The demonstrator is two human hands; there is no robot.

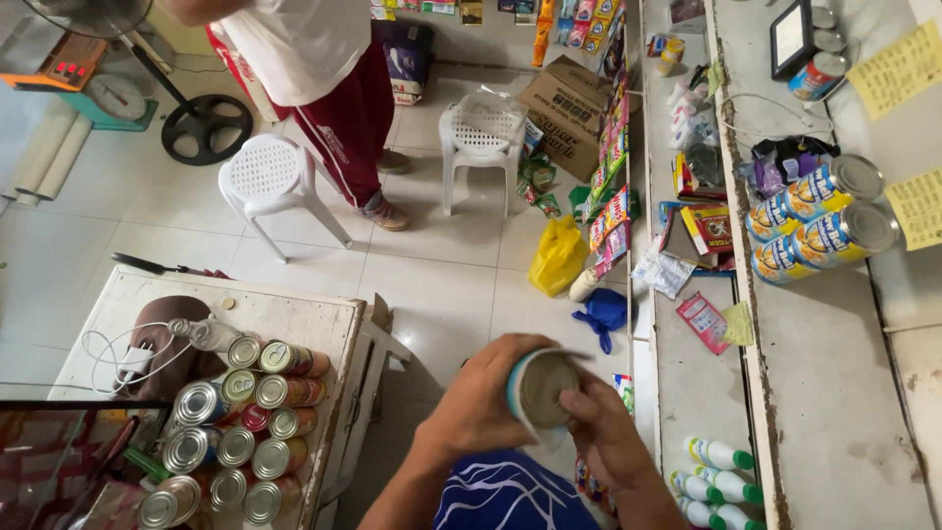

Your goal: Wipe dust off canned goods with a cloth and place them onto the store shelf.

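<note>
A tin can [543,388] with a blue and white label is held low in the middle, its metal end turned towards me. My left hand [483,397] wraps around its side. My right hand [601,432] touches the can's rim from the right, fingers curled on its edge. Several more tin cans [240,432] lie in a cluster on a white wooden table [324,324] to the lower left. Stacked blue-labelled cans [819,221] lie on their sides on the shelf at the right.
A person in a white shirt and red trousers [339,108] stands at the top by two white plastic stools [267,182]. A cardboard box [569,108], yellow bag [557,257] and blue bag [603,314] sit on the tiled floor. White bottles [716,476] lie on the lower shelf.
</note>
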